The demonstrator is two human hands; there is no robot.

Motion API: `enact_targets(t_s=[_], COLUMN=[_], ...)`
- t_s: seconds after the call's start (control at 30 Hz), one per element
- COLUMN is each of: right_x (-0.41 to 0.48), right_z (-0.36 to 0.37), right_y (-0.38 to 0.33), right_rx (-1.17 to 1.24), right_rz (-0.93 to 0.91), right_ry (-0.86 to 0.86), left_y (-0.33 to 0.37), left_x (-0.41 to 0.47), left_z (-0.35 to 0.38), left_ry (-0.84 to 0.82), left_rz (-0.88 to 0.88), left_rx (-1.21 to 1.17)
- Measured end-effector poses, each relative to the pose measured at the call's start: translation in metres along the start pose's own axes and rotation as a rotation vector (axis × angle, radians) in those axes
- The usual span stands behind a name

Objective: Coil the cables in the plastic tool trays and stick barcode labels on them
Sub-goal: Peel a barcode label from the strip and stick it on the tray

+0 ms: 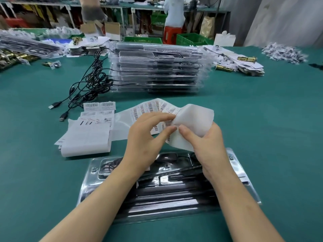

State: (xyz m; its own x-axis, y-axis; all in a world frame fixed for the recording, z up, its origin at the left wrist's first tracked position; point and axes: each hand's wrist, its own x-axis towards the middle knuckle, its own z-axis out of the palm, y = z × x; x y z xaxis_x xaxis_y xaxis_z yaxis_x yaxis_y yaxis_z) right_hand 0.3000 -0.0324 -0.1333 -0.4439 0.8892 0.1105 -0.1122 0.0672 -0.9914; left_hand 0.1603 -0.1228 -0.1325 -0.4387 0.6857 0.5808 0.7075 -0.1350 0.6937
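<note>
Both hands are up over the table (262, 110), working a strip of barcode labels (152, 107). The left hand (148, 135) pinches at a label between thumb and fingertips. The right hand (204, 142) curls around the bent-back backing paper and holds it firmly. The far end of the strip trails away to the left, toward a pile of paper sheets (90, 135).

The plastic tray (241, 170) lies directly beneath the hands and forearms, close to the table's near edge, with its long axis running left to right across the person. A coiled cable (109, 165) sits in its left end, so that end is nearer the left hand. Once a label is peeled free, it probably only needs to come straight down and slightly toward the near edge.

A stack of trays (155, 70) stands toward the far edge, with loose cables (90, 81) just beside its left side.
</note>
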Motion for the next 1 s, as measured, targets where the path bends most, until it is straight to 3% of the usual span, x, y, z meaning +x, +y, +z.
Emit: enact_targets(t_s=[0.7,0.87,1.0], right_x=[-0.005,-0.003,0.002], right_z=[0.008,0.002,-0.01], right_y=[-0.004,-0.002,0.0], right_rx=[-0.149,-0.219,-0.297], right_rz=[-0.028,-0.071,-0.112], right_ry=[0.032,0.064,0.266], left_y=[-0.002,-0.006,-0.01], left_x=[-0.002,0.002,0.006], left_z=[-0.002,-0.004,-0.009], left_ry=[0.085,0.138,0.248], left_rz=[-0.008,-0.17,-0.337], left_rx=[0.092,0.011,-0.183])
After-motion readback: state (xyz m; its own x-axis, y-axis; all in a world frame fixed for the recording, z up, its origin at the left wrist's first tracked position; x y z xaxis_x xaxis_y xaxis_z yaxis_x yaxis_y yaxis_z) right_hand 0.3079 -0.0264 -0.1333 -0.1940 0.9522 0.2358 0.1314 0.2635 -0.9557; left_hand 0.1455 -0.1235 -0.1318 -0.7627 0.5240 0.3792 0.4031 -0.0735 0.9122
